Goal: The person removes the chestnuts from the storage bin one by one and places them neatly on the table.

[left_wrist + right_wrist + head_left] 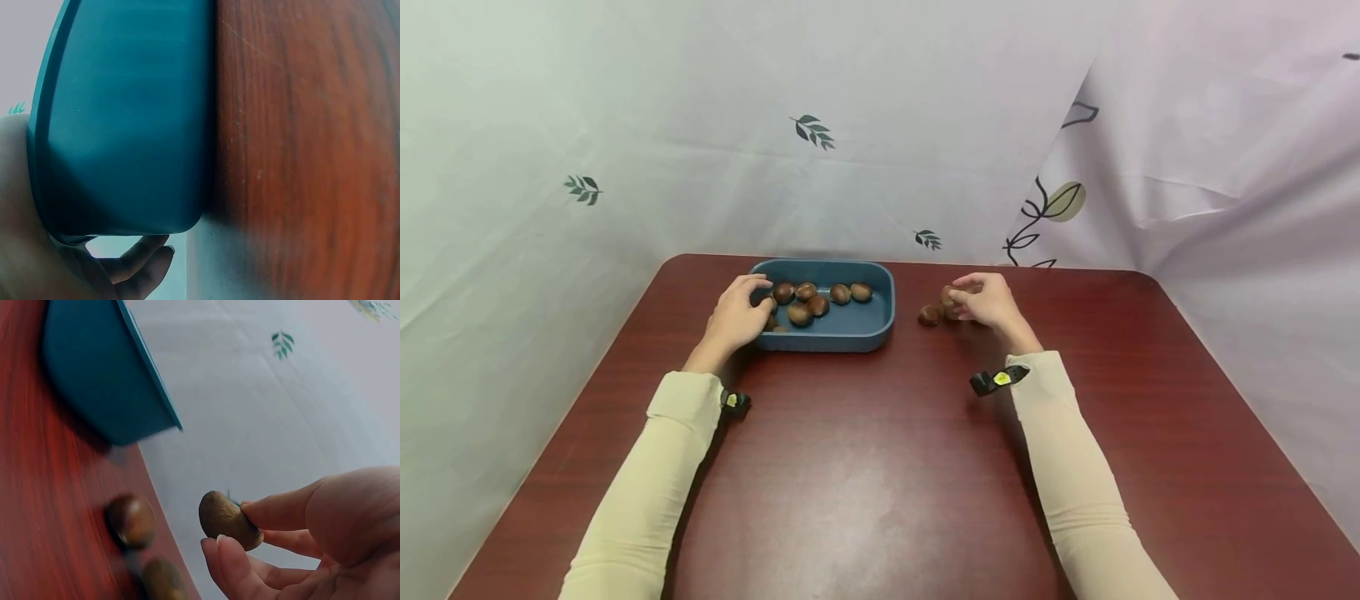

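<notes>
A blue rectangular tray (pixel 827 342) with several brown chestnuts (pixel 817 306) inside stands at the back of the table. My left hand (pixel 735 317) grips its left end, the thumb side over the rim and the fingers bent around the outer wall (pixel 125 137). To the right of the tray, my right hand (pixel 990 302) pinches a chestnut (pixel 226 520) between thumb and fingertips, raised off the table. Close below it lie a dark chestnut (pixel 929 315) and another chestnut (pixel 164 579), partly hidden by the hand in the head view.
The reddish-brown wooden table (pixel 850 467) stretches toward me in front of the tray. Right behind its far edge hangs a pale cloth (pixel 880 167) with leaf prints. Black straps (pixel 1000 380) are on both wrists.
</notes>
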Available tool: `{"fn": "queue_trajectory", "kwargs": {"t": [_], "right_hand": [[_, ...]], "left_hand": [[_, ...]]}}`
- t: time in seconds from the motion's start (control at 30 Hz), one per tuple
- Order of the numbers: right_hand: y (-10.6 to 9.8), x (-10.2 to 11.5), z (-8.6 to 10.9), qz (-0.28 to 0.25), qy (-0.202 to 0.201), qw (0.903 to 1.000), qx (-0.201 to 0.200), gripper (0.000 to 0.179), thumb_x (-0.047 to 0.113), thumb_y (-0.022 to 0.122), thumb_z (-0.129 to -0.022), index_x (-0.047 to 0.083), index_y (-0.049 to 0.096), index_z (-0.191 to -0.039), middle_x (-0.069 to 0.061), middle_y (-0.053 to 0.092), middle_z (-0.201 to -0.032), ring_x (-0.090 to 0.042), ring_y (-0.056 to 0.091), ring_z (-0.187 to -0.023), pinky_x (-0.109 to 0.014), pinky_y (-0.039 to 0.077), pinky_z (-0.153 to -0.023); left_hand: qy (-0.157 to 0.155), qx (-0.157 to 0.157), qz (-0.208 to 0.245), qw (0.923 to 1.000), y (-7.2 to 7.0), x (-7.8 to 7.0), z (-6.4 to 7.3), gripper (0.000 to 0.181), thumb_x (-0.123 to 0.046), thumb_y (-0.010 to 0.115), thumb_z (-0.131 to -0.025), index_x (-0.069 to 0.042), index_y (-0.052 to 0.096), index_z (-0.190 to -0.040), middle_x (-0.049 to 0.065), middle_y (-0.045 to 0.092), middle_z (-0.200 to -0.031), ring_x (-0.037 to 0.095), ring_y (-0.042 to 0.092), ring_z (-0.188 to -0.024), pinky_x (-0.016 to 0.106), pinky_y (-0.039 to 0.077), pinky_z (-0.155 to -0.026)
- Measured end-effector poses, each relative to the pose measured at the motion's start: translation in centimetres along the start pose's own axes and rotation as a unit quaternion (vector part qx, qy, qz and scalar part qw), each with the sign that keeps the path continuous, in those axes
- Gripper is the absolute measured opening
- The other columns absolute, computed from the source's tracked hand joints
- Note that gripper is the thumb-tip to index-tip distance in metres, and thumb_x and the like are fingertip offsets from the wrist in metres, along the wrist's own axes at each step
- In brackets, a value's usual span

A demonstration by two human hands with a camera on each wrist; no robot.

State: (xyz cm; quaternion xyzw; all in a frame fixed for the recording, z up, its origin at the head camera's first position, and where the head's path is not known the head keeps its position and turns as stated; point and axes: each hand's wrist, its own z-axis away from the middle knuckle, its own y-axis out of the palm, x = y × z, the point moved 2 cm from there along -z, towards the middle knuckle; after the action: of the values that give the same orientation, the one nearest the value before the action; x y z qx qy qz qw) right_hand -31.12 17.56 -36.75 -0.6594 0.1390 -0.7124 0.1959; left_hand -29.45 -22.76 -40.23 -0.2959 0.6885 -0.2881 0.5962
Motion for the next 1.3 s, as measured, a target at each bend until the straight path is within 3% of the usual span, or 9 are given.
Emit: {"fn": "queue_trajectory", "kwargs": {"t": [0.4,0.8,1.03,1.3], "right_hand": [[-2.9,-2.7,-0.1,-0.015,0.041,0.9989,-0.018,0.032,0.004,0.059,-0.097,-0.01,0.058,-0.127,-0.022,0.062,-0.113,-0.018,0.069,-0.078,-0.034,0.058,-0.077],[-4.6,-3.6,0.2,-0.002,0.057,0.9981,-0.025,0.032,0.005,0.057,-0.098,-0.009,0.057,-0.128,-0.02,0.059,-0.113,-0.015,0.065,-0.078,-0.037,0.057,-0.081],[-5.5,-4.6,0.2,-0.023,0.059,0.9975,-0.03,0.033,0.004,0.058,-0.097,-0.011,0.056,-0.126,-0.019,0.057,-0.111,-0.011,0.064,-0.072,-0.028,0.058,-0.071],[-6.2,-5.7,0.4,-0.024,0.077,0.9963,-0.03,0.036,0.003,0.057,-0.098,-0.014,0.052,-0.129,-0.018,0.058,-0.108,-0.008,0.062,-0.068,-0.029,0.058,-0.07]], "left_hand": [[-0.001,-0.005,-0.002,1.0,-0.1,-0.1,0.1,0.042,-0.021,0.048,-0.1,-0.008,0.054,-0.14,0.006,0.036,-0.156,0.037,0.031,-0.143,0.067,0.031,-0.102],[-0.001,-0.002,0.001,1.0,-0.1,0.0,0.0,0.042,-0.021,0.048,-0.1,-0.008,0.053,-0.14,0.006,0.036,-0.156,0.038,0.031,-0.142,0.068,0.032,-0.1],[-0.001,0.001,-0.002,1.0,0.0,0.0,-0.1,0.043,-0.022,0.047,-0.1,-0.008,0.053,-0.14,0.006,0.036,-0.156,0.038,0.031,-0.142,0.067,0.031,-0.101],[-0.003,-0.002,-0.004,1.0,0.0,-0.1,0.0,0.043,-0.021,0.047,-0.1,-0.008,0.054,-0.14,0.006,0.036,-0.156,0.038,0.032,-0.142,0.068,0.032,-0.1]]}}
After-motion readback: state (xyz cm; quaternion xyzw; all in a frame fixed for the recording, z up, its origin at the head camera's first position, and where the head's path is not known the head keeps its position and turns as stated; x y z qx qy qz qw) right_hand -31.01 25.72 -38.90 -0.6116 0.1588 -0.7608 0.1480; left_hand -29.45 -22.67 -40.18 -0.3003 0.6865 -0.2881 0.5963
